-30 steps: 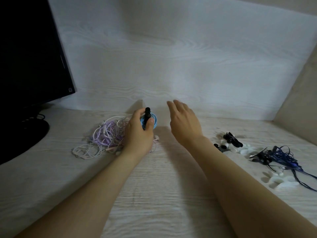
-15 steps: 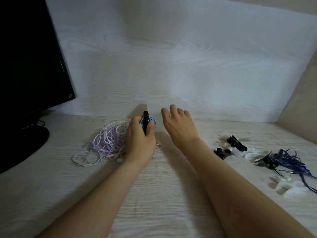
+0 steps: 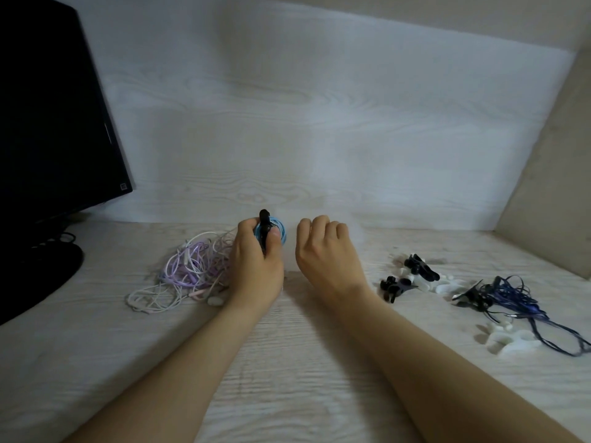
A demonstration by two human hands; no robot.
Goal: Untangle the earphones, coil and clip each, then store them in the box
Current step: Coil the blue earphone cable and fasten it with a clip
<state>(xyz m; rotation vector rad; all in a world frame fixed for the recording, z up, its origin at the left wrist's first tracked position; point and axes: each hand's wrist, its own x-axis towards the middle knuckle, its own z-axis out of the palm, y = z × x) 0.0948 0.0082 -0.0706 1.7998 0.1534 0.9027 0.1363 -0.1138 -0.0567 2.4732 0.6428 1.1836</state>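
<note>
1. At the centre of the frame, just below the back wall, a blue earphone coil [image 3: 281, 233] is held up off the desk [image 3: 287, 362] by the left hand [image 3: 256, 270]. The fingers and thumb are curled round it, and a black clip [image 3: 264, 223] is pinched across the coil under the thumb.
2. The blue cable is seen wound into tight, even loops with the clip set over them. Coiling and clipping are therefore judged done, or all but done, for this one set. Storing it is not yet done.
3. Just right of the coil, and apart from it, the right hand [image 3: 326, 260] is raised with its fingers loosely curled. Nothing is seen held in it, though what lies beyond the knuckles is hidden.
4. No box can be made out with certainty. Only a faint pale patch is seen beyond the hands, and whether that is a clear box cannot be told.
5. Left of centre, just beside the left hand, a tangle of purple, pink and white earphones [image 3: 188, 273] is heaped on the desk. It is neither separated nor coiled.
6. Right of centre, spare black clips [image 3: 419, 270] and white clips [image 3: 511, 342] are scattered. Among them a dark blue earphone set [image 3: 508, 298] is spread loose; whether it is clipped cannot be told.
7. Most of the task is thus judged left: the tangle has to be separated, coiled and clipped, and every set has to be boxed.
8. At the upper left of the frame, a dark monitor [image 3: 48, 123] is stood clear of the work.
</note>
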